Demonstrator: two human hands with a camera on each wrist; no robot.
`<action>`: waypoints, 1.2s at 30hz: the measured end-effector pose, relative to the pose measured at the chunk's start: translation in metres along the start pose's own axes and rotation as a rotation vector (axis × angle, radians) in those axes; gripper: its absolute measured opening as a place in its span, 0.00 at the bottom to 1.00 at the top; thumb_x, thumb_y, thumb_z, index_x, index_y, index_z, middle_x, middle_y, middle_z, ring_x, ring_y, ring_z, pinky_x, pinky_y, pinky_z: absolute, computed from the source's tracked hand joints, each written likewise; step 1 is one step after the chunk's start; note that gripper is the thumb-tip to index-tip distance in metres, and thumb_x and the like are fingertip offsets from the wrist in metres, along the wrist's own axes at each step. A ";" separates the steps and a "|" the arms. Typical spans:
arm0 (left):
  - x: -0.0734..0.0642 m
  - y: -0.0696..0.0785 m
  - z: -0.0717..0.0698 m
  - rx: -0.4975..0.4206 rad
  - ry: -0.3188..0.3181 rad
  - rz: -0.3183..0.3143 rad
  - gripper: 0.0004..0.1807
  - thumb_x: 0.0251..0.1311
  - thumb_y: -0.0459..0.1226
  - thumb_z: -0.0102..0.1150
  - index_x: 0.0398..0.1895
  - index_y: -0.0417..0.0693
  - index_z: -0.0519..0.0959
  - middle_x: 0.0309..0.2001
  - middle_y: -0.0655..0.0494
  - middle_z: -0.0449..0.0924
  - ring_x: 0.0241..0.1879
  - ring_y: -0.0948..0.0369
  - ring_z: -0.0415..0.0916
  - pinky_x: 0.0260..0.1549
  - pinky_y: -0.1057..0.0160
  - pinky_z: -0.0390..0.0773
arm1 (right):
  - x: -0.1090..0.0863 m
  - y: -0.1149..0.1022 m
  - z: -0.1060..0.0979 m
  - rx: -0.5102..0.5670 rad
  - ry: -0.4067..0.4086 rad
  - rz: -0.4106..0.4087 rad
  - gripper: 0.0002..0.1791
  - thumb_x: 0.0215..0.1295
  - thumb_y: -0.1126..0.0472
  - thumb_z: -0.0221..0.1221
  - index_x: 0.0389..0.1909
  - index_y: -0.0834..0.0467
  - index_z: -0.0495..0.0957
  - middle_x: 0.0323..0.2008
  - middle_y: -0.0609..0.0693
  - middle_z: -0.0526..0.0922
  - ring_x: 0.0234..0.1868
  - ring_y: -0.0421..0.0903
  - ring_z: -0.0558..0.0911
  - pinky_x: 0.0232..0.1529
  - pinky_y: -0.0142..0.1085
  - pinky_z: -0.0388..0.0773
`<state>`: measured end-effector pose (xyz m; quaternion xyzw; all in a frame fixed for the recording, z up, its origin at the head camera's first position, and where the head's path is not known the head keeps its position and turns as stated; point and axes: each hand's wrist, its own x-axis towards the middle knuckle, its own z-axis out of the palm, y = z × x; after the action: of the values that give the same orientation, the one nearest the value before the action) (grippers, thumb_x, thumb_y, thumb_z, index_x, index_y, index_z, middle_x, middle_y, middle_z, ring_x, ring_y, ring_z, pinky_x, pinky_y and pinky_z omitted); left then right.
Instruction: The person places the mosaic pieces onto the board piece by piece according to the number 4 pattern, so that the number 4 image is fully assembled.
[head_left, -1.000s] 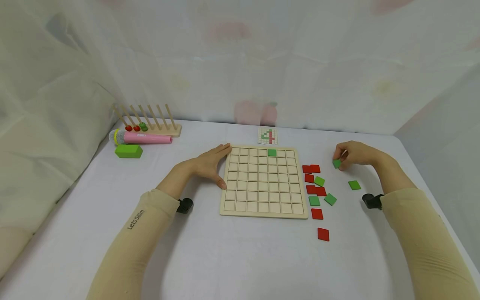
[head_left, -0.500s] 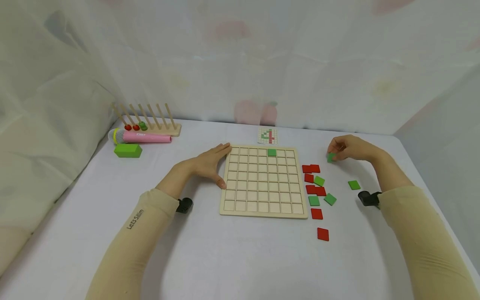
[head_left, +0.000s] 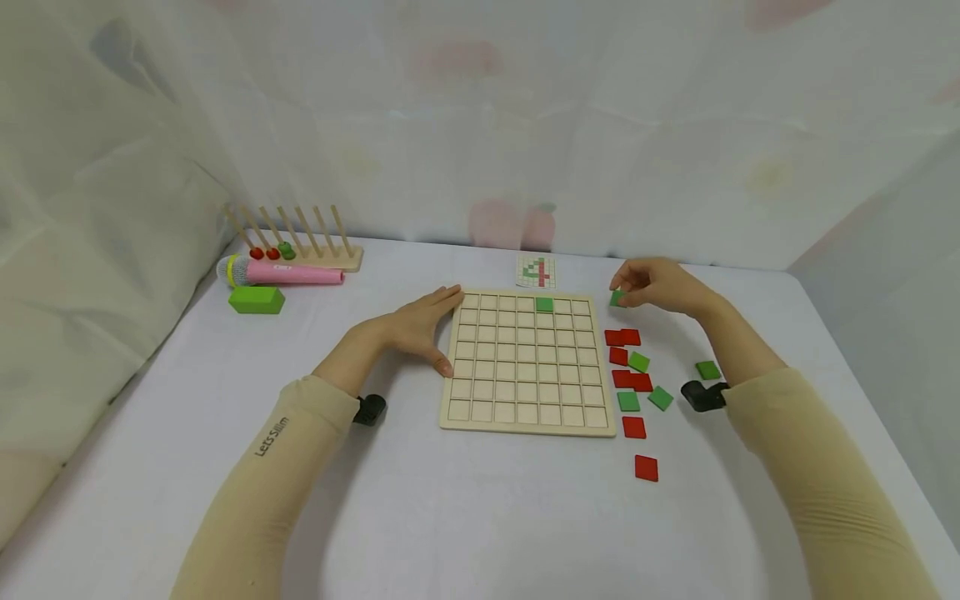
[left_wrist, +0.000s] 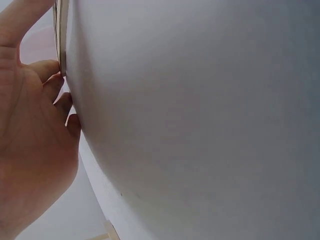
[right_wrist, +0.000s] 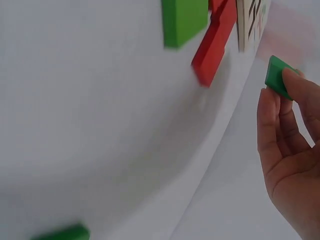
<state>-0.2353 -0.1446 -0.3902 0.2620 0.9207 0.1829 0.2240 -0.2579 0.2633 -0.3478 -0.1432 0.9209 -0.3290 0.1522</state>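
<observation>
A pale wooden grid board [head_left: 516, 352] lies mid-table, with one green tile [head_left: 544, 305] set in its top row. My left hand [head_left: 414, 332] rests at the board's left edge, thumb and fingers spread; the left wrist view shows the fingertips right at the board's side. Between thumb and fingers my right hand [head_left: 660, 285] pinches a green square tile [right_wrist: 278, 77], raised above the table just right of the board's upper right corner. Loose red tiles [head_left: 634, 427] and green tiles [head_left: 661, 398] lie along the board's right side.
Behind the board lies a small pattern card [head_left: 536, 272] with green and red squares. At the back left are a pegged wooden stand [head_left: 348, 260] with small red and green pieces, a pink toy microphone [head_left: 296, 274] and a green block [head_left: 257, 300].
My right hand has moved left and away from me with the green tile, from the table's right side toward the board's upper right corner. The left hand has stayed at the board's edge.
</observation>
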 end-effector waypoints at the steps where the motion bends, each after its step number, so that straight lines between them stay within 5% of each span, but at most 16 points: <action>1: 0.000 0.000 0.000 0.003 0.001 0.001 0.74 0.34 0.58 0.80 0.80 0.47 0.41 0.82 0.51 0.32 0.82 0.47 0.31 0.80 0.42 0.41 | 0.001 -0.003 0.003 0.004 0.002 -0.010 0.13 0.63 0.62 0.64 0.47 0.61 0.80 0.40 0.54 0.78 0.44 0.48 0.72 0.43 0.34 0.73; 25: 0.001 0.000 0.000 0.035 0.001 0.009 0.74 0.34 0.59 0.79 0.80 0.44 0.42 0.82 0.49 0.34 0.81 0.46 0.33 0.80 0.43 0.43 | 0.030 -0.053 0.054 0.072 -0.087 -0.158 0.12 0.63 0.65 0.63 0.47 0.61 0.82 0.42 0.57 0.80 0.45 0.51 0.78 0.52 0.41 0.80; 36: -0.001 0.004 -0.002 0.083 0.003 -0.022 0.73 0.34 0.60 0.79 0.80 0.48 0.43 0.82 0.53 0.35 0.82 0.49 0.35 0.79 0.41 0.47 | 0.039 -0.066 0.069 0.073 -0.076 -0.115 0.12 0.61 0.64 0.65 0.46 0.59 0.82 0.40 0.54 0.80 0.44 0.52 0.83 0.42 0.36 0.85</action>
<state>-0.2338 -0.1425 -0.3859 0.2606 0.9307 0.1424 0.2134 -0.2570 0.1612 -0.3631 -0.2027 0.8920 -0.3651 0.1731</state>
